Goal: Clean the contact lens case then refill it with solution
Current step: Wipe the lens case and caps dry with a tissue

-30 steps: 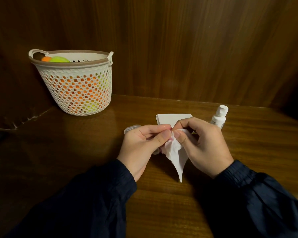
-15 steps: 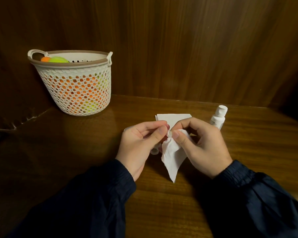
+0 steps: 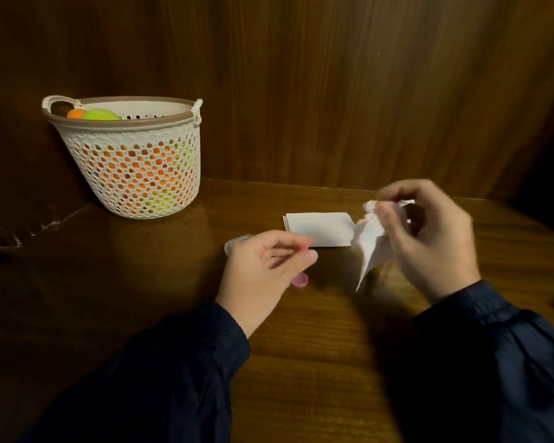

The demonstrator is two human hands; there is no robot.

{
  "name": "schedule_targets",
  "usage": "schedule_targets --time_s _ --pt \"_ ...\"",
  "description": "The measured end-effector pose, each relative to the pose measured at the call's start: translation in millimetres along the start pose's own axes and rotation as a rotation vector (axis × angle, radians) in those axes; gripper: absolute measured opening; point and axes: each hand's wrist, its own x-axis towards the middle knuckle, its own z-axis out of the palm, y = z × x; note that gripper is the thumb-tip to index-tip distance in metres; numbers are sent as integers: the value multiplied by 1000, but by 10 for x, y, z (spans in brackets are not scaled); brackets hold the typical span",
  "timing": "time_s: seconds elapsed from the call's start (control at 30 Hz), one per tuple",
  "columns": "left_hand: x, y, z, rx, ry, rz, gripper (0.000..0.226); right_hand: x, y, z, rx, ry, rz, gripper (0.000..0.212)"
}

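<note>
My left hand (image 3: 263, 270) is low over the table with thumb and forefinger pinched together. It grips the contact lens case, which is mostly hidden. Only a round pink part of the case (image 3: 300, 279) shows under the fingers. A clear round cap (image 3: 234, 243) lies on the table just behind that hand. My right hand (image 3: 429, 238) is raised to the right and pinches a crumpled white tissue (image 3: 370, 241), which hangs down in a point. The two hands are apart. My right hand hides the solution bottle.
A folded white tissue (image 3: 319, 228) lies flat on the wooden table (image 3: 301, 362) between and behind the hands. A white mesh basket (image 3: 131, 174) with orange and green balls stands at the back left. Wooden walls close off the back and left.
My right hand has pulled the tissue away from the case, up and to the right. My left hand has stayed low. The bottle is now covered by my right hand.
</note>
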Motion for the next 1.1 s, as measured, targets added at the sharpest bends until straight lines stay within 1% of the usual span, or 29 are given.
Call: schedule_targets --time_s 0.1,0.17,0.23,0.33,0.5,0.53,0.6,0.63,0.67,0.73,0.77,0.8,0.83,0.87,0.9,0.97,1.03,1.1 --pt "-33 2 75 201 -75 84 13 63 194 -192 -38 230 117 16" --pt "-35 -3 111 357 -111 184 10 65 342 -290 -159 293 253 21" --pt "-23 2 140 471 -136 253 7 43 465 -328 -286 243 418 30" --pt "-11 -12 167 600 -174 277 2 -8 570 -285 -332 101 644 39" --pt "-45 -33 207 676 -229 294 2 -63 657 -209 -306 -25 760 40" --pt "-49 -32 214 684 -239 295 2 -74 666 -181 -340 -45 778 42" --pt "-51 -28 225 697 -254 283 4 -101 633 -120 -512 -28 755 44" --pt "-51 -26 228 704 -257 278 5 -111 586 -99 -580 33 693 43" --pt "-51 -27 230 712 -258 276 6 -112 526 -94 -598 123 587 40" --pt "-51 -32 227 725 -260 270 10 -111 390 -100 -521 289 257 29" --pt "-49 -35 223 730 -260 266 13 -106 322 -101 -465 305 76 26" --pt "-47 -40 216 734 -258 262 16 -102 266 -85 -388 259 -90 25" --pt "-43 -47 212 738 -256 258 19 -118 213 -43 -283 160 -215 25" --pt "-41 -54 207 742 -253 254 22 -153 145 23 -166 33 -260 26" --pt "-39 -59 206 745 -248 249 24 -200 80 102 -58 -100 -222 30" --pt "-40 -60 205 752 -213 246 27 -289 -23 245 49 -329 -15 44" --pt "-31 -53 165 761 -106 259 24 -347 -45 342 75 -476 156 53" --pt "-4 -38 80 772 40 242 18 -356 -24 372 62 -577 214 50"
